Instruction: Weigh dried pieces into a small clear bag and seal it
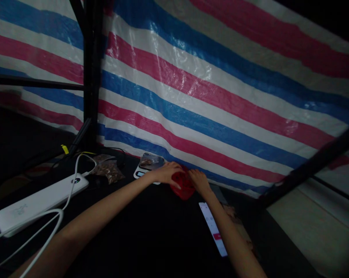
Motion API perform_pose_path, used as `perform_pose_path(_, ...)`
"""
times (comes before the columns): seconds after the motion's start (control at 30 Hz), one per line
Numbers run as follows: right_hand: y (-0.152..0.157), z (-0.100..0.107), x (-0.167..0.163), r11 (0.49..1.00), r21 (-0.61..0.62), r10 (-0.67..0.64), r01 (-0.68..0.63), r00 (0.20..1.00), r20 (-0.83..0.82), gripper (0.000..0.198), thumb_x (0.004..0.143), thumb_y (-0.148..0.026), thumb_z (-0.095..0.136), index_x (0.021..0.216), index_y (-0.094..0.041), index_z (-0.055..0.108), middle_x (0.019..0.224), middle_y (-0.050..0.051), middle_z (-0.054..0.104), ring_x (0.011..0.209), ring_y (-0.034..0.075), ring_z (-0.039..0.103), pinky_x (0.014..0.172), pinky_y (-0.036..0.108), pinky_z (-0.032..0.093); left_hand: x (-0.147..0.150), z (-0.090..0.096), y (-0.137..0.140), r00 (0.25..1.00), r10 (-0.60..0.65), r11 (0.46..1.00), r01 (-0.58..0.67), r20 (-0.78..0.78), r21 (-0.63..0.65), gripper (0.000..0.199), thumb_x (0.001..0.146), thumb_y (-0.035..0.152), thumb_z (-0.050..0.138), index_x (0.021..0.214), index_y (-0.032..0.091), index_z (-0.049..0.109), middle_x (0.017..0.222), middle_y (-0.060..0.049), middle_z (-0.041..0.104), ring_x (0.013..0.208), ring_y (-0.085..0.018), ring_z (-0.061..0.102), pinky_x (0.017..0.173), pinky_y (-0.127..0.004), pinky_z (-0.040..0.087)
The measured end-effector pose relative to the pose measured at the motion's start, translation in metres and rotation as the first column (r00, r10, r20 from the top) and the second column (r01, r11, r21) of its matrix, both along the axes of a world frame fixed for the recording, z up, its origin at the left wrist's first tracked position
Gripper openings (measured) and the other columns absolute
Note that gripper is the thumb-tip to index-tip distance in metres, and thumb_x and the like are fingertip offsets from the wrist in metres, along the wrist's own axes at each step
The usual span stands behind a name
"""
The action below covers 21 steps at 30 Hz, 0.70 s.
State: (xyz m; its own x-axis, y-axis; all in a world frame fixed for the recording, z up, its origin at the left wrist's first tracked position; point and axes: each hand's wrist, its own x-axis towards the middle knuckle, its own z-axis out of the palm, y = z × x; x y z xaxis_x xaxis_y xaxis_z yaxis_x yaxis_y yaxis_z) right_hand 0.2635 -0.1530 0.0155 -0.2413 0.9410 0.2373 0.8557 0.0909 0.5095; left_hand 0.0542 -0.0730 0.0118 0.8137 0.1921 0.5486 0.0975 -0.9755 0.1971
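A red plastic bag lies crumpled on the dark tabletop close to the striped sheet, its mouth seemingly facing up. My left hand grips the bag's left side, thumb and fingers curved around its edge. On the opposite side, my right hand has its fingers bent over the bag's rim. What is inside the bag is too dark to make out. Just left of my left hand is a small white digital scale, with a clear bag of brown bits on top. A lit phone lies beside my right forearm.
Clear bags of brown pieces lie on the left, near a long white power bank with white cables. Brown flat material lies right of my right arm. A striped plastic sheet and black frame post stand behind.
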Motion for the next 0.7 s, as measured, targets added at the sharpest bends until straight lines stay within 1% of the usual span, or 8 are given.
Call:
perform_pose_path(0.03,0.0,-0.003,-0.001,1.0,-0.01,0.023,-0.023,1.0,0.015,0.021,0.081,-0.011,0.041,0.098,-0.019,0.051,0.094,0.009,0.058,0.087,0.021,0.05,0.068,0.03,0.037,0.007,-0.004,-0.01,0.998,-0.022,0.997,0.026,-0.055,0.073,0.061,0.063,0.052,0.062,0.114,0.021,0.049,0.112,-0.008,0.05,0.108,-0.023,0.041,0.094,-0.04,0.028)
perform_pose_path(0.1,0.001,-0.006,-0.003,0.995,-0.041,0.088,-0.086,0.995,0.038,0.022,0.081,-0.011,0.041,0.1,-0.019,0.05,0.097,0.008,0.057,0.089,0.021,0.049,0.069,0.031,0.037,0.017,-0.019,-0.025,0.994,0.007,0.978,0.017,-0.114,0.209,0.056,0.064,0.049,0.063,0.108,0.017,0.052,0.111,-0.01,0.049,0.109,-0.024,0.04,0.097,-0.042,0.024)
perform_pose_path(0.23,-0.003,0.0,-0.007,0.977,-0.083,0.204,-0.198,0.976,0.078,0.026,0.081,-0.01,0.041,0.105,-0.02,0.048,0.1,0.008,0.056,0.09,0.021,0.047,0.069,0.031,0.037,0.022,-0.048,-0.039,0.985,0.127,0.902,-0.065,-0.118,0.426,0.018,0.077,0.023,0.054,0.094,0.016,0.055,0.1,-0.007,0.053,0.103,-0.019,0.043,0.1,-0.04,0.02)
perform_pose_path(0.33,-0.008,0.01,-0.012,0.968,-0.053,0.248,-0.245,0.964,0.091,0.029,0.082,-0.01,0.041,0.109,-0.02,0.046,0.103,0.008,0.055,0.091,0.021,0.047,0.069,0.032,0.036,0.018,-0.055,-0.044,0.982,0.153,0.85,-0.073,-0.112,0.521,0.012,0.081,0.012,0.046,0.087,0.016,0.055,0.089,-0.003,0.055,0.093,-0.016,0.047,0.1,-0.037,0.022)
perform_pose_path(0.47,-0.009,0.013,-0.019,0.939,-0.089,0.341,-0.332,0.933,0.115,0.028,0.082,-0.009,0.041,0.108,-0.017,0.047,0.102,0.008,0.055,0.092,0.021,0.046,0.072,0.032,0.036,0.013,-0.053,-0.047,0.984,0.145,0.827,-0.061,-0.107,0.56,0.011,0.082,0.011,0.043,0.085,0.015,0.053,0.084,-0.003,0.054,0.086,-0.015,0.048,0.098,-0.036,0.026)
perform_pose_path(0.53,-0.009,0.008,-0.02,0.924,-0.138,0.375,-0.358,0.918,0.126,0.024,0.081,-0.009,0.042,0.104,-0.016,0.049,0.099,0.007,0.055,0.09,0.021,0.047,0.072,0.031,0.037,0.01,-0.051,-0.048,0.985,0.14,0.832,-0.062,-0.1,0.551,0.011,0.083,0.01,0.042,0.086,0.015,0.052,0.085,-0.003,0.054,0.088,-0.015,0.048,0.098,-0.035,0.026)
perform_pose_path(0.6,-0.009,0.002,-0.019,0.924,-0.169,0.365,-0.343,0.924,0.118,0.02,0.081,-0.01,0.043,0.099,-0.016,0.05,0.096,0.007,0.056,0.088,0.02,0.049,0.071,0.031,0.038,0.008,-0.049,-0.048,0.984,0.144,0.842,-0.068,-0.102,0.535,0.012,0.082,0.01,0.042,0.087,0.015,0.052,0.087,-0.003,0.053,0.089,-0.015,0.047,0.098,-0.035,0.025)
perform_pose_path(0.7,-0.013,-0.004,-0.017,0.923,-0.192,0.349,-0.334,0.935,0.054,0.019,0.083,-0.011,0.042,0.099,-0.016,0.05,0.098,0.007,0.056,0.089,0.02,0.05,0.072,0.031,0.04,0.007,-0.047,-0.049,0.978,0.164,0.865,-0.081,-0.127,0.494,0.011,0.081,0.019,0.048,0.091,0.016,0.051,0.091,-0.003,0.053,0.092,-0.017,0.046,0.098,-0.037,0.024)
